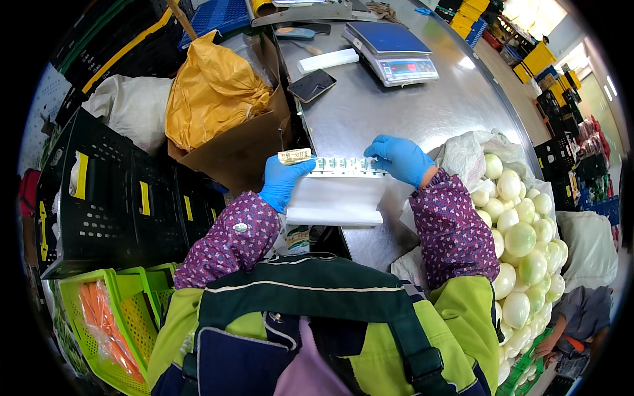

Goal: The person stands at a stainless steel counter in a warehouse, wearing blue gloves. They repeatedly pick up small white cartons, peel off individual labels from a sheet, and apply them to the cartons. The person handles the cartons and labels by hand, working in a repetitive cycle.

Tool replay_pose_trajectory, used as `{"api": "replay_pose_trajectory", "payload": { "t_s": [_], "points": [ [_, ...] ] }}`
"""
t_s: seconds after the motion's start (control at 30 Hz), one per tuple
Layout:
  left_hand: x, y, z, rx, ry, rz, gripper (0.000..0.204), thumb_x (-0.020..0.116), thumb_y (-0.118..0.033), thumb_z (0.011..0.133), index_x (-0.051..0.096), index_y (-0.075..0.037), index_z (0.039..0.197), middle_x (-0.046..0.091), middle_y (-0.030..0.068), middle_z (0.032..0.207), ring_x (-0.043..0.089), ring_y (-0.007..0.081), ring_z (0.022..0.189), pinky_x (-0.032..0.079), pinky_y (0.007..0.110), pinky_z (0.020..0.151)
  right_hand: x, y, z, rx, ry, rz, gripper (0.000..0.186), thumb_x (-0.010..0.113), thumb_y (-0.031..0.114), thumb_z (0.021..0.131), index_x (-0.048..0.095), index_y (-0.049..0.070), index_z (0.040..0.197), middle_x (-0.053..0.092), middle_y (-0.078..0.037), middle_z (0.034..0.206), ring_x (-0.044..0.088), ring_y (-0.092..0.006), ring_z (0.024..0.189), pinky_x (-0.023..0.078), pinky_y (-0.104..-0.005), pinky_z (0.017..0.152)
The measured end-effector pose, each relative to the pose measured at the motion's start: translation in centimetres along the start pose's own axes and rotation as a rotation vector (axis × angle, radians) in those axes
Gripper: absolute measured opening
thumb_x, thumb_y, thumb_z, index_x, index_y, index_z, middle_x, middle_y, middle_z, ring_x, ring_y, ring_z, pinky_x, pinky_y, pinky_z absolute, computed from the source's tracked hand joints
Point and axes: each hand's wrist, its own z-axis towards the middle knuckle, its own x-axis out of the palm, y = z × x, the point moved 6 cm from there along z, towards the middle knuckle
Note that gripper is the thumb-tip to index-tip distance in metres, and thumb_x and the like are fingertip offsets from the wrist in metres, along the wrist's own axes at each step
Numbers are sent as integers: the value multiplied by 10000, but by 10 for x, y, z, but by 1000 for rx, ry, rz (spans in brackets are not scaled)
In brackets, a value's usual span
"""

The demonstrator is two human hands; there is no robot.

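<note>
Both my hands wear blue gloves. My left hand [281, 179] is closed on the left edge of a white label sheet [335, 197], which hangs in front of me over the metal table's near edge. Small green-printed labels run in a row along its upper edge, and its lower end is curled into a roll. By my left thumb and fingers is a cream piece with dark print [294, 156]; I cannot make out its kind. My right hand [401, 158] has its fingers bent and pinched at the sheet's upper right corner.
On the metal table [456, 92] are a scale [393, 53], a phone [312, 86] and a white roll [328, 61]. Peeled onions [518, 241] fill a sack at right. Left stand a carton with a yellow bag [214, 92], black crates [99, 191] and bagged carrots [109, 323]. Another person [581, 323] is lower right.
</note>
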Motion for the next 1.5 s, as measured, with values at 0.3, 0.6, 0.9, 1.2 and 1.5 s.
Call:
{"api": "replay_pose_trajectory", "payload": {
  "t_s": [0.3,0.6,0.9,1.2,1.5],
  "points": [
    [6,4,1,11,34,-16,263,692,-67,705,605,44,927,631,118,873,607,155,754,495,245,692,8,-5,-1,49,80,33,171,590,59,724,617,106,886,590,-82,866,575,-275,762,463,-343,694],
    [10,36,25,-86,-86,-124,286,700,-52,696,592,47,942,624,129,881,613,173,729,509,264,670,-11,-35,-29,260,-68,708,107,595,0,757,623,46,850,595,-49,792,583,-136,700,484,-250,632],
    [18,20,25,-105,226,-230,315,507,-222,876,525,8,1090,600,101,963,580,179,868,491,308,773,-4,-62,-47,626,-270,1108,177,589,120,797,595,12,937,617,-55,824,585,-121,694,479,-229,625],
    [-30,-63,22,115,277,-358,354,414,-235,910,435,30,1144,583,200,989,615,271,833,521,338,718,1,-52,-41,816,-408,1054,170,651,220,754,619,56,789,554,-3,620,467,-50,479,350,-171,422],
    [-30,-101,-3,191,297,-357,479,473,-283,880,401,66,1199,532,215,1100,567,285,979,481,356,833,11,12,-2,627,-428,1110,159,669,189,738,630,36,761,560,-1,623,469,-42,502,354,-166,446]
  ]
}}
